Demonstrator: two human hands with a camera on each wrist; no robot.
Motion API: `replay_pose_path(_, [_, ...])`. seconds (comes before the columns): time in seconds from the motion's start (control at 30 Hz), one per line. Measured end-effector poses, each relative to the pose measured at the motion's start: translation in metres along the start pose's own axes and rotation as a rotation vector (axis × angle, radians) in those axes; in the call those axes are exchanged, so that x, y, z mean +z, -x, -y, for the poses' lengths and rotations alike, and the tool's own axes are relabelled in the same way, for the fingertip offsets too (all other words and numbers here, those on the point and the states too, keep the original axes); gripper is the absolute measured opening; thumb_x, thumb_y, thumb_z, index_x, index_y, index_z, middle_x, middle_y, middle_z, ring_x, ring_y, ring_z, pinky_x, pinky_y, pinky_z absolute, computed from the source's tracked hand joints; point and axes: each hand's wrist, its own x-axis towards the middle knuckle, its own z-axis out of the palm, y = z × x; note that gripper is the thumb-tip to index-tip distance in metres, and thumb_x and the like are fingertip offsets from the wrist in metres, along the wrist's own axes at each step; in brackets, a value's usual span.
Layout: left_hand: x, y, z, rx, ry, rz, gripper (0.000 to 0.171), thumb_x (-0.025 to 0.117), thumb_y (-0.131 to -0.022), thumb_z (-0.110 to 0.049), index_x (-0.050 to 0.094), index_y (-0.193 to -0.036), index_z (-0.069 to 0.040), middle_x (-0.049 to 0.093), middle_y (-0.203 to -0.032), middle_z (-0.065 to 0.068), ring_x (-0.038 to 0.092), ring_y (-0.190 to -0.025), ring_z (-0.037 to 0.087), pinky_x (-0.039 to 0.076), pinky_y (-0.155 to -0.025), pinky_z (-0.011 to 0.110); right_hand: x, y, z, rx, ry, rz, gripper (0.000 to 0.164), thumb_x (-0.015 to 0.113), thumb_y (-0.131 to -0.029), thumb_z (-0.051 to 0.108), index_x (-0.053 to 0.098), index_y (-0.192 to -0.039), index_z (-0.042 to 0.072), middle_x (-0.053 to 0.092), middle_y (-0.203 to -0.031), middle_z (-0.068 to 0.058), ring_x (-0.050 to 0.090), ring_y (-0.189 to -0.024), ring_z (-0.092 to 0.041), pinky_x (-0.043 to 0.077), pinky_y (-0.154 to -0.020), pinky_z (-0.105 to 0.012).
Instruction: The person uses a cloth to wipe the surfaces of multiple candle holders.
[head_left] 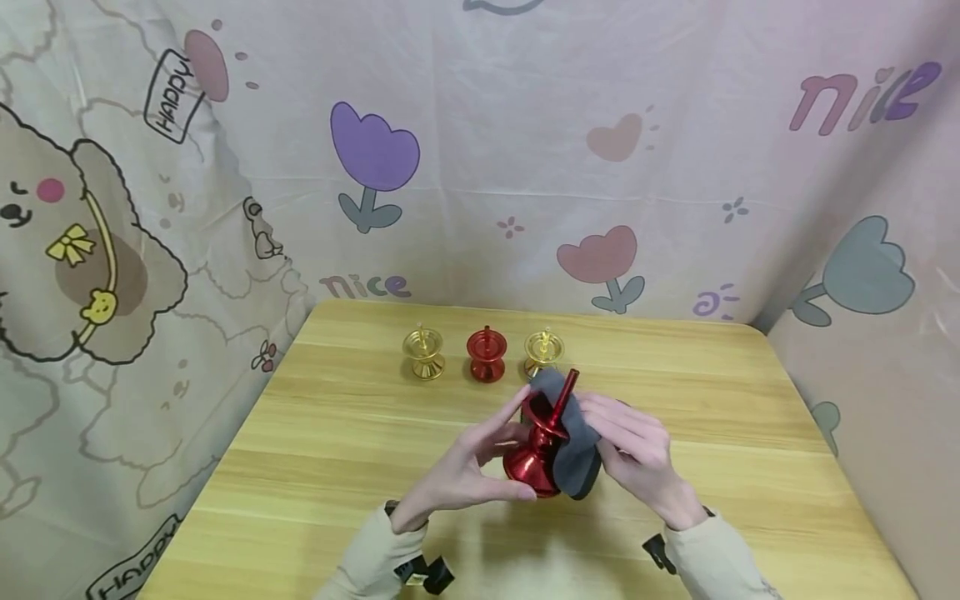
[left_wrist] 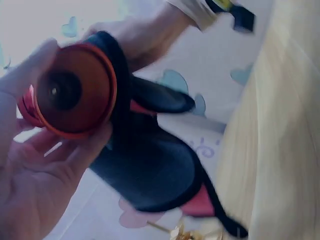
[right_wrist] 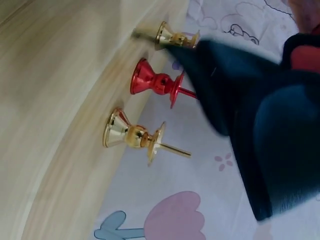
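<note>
A shiny red candle holder (head_left: 531, 472) with a thin upright spike is tilted above the front middle of the table. My left hand (head_left: 467, 467) grips it from the left, fingers and thumb round its side. From the right, my right hand (head_left: 636, 446) pinches a dark grey cloth (head_left: 576, 462) and presses it against the candle holder. In the left wrist view, the hollow underside of the red candle holder (left_wrist: 92, 95) faces the camera and the cloth (left_wrist: 150, 172) hangs in folds. The cloth (right_wrist: 285, 135) fills much of the right wrist view, hiding my right fingers there.
Behind my hands, a gold candle holder (head_left: 425, 358), a red one (head_left: 487, 358) and another gold one (head_left: 542, 346) stand in a row on the wooden table (head_left: 322, 450). The cloth partly covers the right gold one. A printed curtain (head_left: 480, 150) hangs behind.
</note>
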Motion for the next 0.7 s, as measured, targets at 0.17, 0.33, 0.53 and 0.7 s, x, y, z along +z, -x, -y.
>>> replay_pose_path(0.17, [-0.005, 0.002, 0.000, -0.039, 0.117, 0.071, 0.111, 0.077, -0.079, 0.012, 0.006, -0.162, -0.006, 0.061, -0.130, 0.034, 0.062, -0.126, 0.017, 0.053, -0.107, 0.039, 0.001, -0.003, -0.001, 0.020, -0.085, 0.007, 0.018, 0.056, -0.094, -0.008, 0.072, -0.092, -0.017, 0.074, -0.108, -0.026, 0.071, -0.115, -0.028, 0.057, -0.101, -0.035])
replay_pose_path(0.33, [0.002, -0.002, 0.000, -0.006, -0.124, 0.019, 0.118, 0.086, -0.075, 0.001, 0.007, -0.162, -0.003, 0.062, -0.136, 0.025, 0.064, -0.126, 0.027, 0.052, -0.108, 0.037, 0.000, 0.001, -0.002, 0.035, -0.008, -0.021, 0.019, 0.056, -0.094, -0.007, 0.073, -0.088, -0.016, 0.074, -0.101, -0.029, 0.073, -0.109, -0.030, 0.058, -0.099, -0.034])
replay_pose_path(0.53, [0.011, -0.008, -0.001, 0.091, -0.330, -0.094, 0.113, 0.089, -0.074, -0.008, 0.014, -0.159, 0.004, 0.066, -0.132, 0.023, 0.069, -0.117, 0.027, 0.055, -0.104, 0.037, 0.002, 0.002, -0.002, 0.015, 0.092, -0.024, 0.024, 0.050, -0.092, -0.009, 0.073, -0.089, -0.015, 0.075, -0.099, -0.029, 0.074, -0.104, -0.031, 0.058, -0.099, -0.033])
replay_pose_path(0.7, [0.001, -0.004, -0.001, 0.021, -0.108, -0.011, 0.111, 0.083, -0.077, 0.005, 0.010, -0.161, -0.001, 0.065, -0.129, 0.028, 0.068, -0.118, 0.026, 0.056, -0.102, 0.036, 0.001, 0.004, 0.000, 0.026, 0.020, 0.000, 0.023, 0.053, -0.094, -0.007, 0.074, -0.091, -0.015, 0.075, -0.106, -0.024, 0.072, -0.112, -0.025, 0.056, -0.102, -0.031])
